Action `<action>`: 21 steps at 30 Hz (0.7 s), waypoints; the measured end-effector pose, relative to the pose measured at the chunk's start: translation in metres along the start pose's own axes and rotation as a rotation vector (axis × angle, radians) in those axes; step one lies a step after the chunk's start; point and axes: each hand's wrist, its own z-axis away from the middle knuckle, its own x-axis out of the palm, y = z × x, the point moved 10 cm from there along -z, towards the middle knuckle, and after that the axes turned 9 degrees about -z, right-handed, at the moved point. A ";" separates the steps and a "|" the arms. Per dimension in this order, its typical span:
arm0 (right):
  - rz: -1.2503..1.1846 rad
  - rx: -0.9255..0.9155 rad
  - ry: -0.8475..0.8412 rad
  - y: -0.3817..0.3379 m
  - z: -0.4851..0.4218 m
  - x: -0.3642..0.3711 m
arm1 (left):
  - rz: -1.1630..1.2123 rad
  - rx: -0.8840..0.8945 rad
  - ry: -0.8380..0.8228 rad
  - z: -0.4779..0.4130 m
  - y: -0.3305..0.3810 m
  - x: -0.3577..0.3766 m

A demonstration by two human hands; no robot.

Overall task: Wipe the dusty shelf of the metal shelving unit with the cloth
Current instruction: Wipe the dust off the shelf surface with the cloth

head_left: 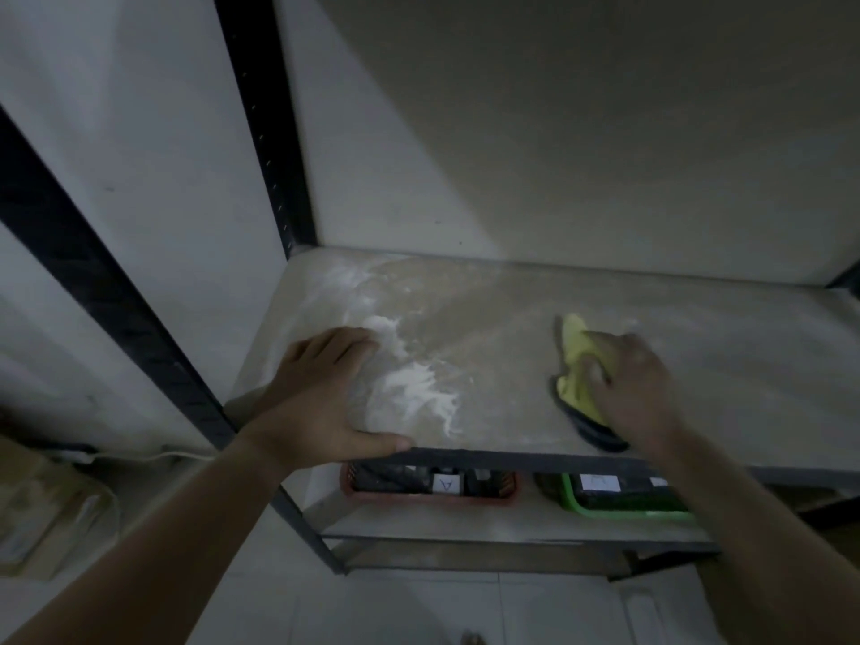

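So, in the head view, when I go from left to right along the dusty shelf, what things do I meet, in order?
Black front post → left hand → white dust pile → yellow cloth → right hand.

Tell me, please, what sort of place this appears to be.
Likely a storeroom: a dark metal shelving unit against a bare white wall, with a red plastic basket and a green plastic tray holding labelled items on the lower shelf.
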 end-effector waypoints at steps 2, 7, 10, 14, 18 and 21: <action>0.022 -0.060 0.023 -0.047 0.014 0.012 | 0.010 -0.002 0.006 0.000 0.000 -0.001; -0.012 -0.293 -0.009 -0.165 0.035 0.037 | -0.004 -0.011 0.010 0.000 0.001 -0.001; -0.058 -0.322 -0.080 -0.182 0.041 0.045 | -0.005 -0.021 0.012 0.000 -0.001 0.000; -0.130 -0.450 -0.111 -0.177 0.061 0.030 | 0.032 -0.005 0.036 0.001 0.001 -0.003; -0.182 -0.347 -0.062 -0.124 0.039 -0.014 | 0.015 -0.003 0.020 0.001 -0.001 0.001; -0.171 -0.042 0.146 -0.020 -0.017 -0.061 | 0.012 0.004 0.028 0.001 -0.002 0.001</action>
